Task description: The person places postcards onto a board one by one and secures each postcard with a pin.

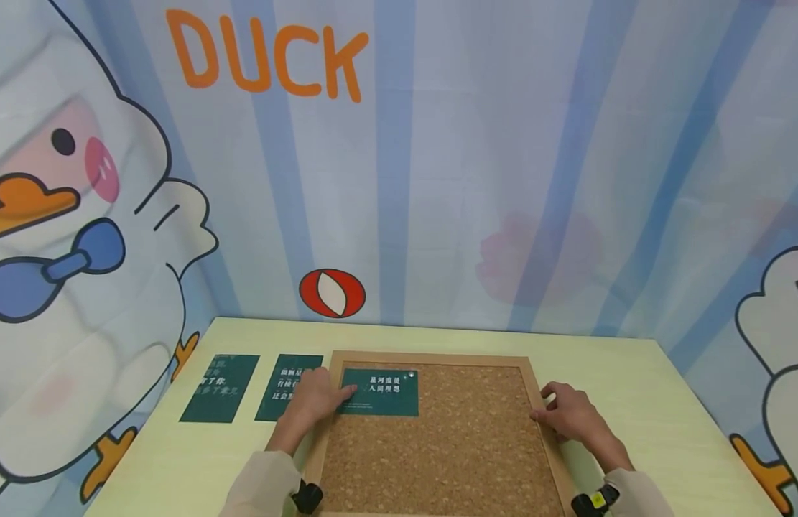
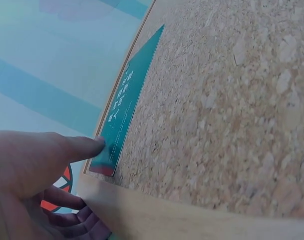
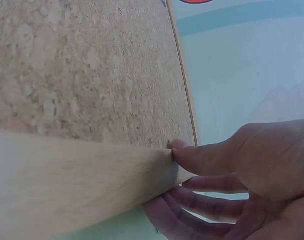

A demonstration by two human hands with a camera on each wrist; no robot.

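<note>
A wood-framed cork board (image 1: 450,445) lies on the table. A dark green card (image 1: 399,403) with white lettering sits in its upper left corner, a small pale pin (image 1: 411,374) at the card's top right corner. My left hand (image 1: 313,398) grips the board's left side; its thumb rests on the card's left end, and its fingers curl by the frame's outer side in the left wrist view. On the right side, my right hand (image 1: 572,413) holds the frame (image 3: 91,185), thumb at the inner edge and fingers beneath.
Left of the board lie two more green cards: one (image 1: 220,391) at the far left, another (image 1: 276,398) partly behind my left hand. The pale table (image 1: 644,402) ends at a backdrop (image 1: 437,179) with printed ducks and blue stripes.
</note>
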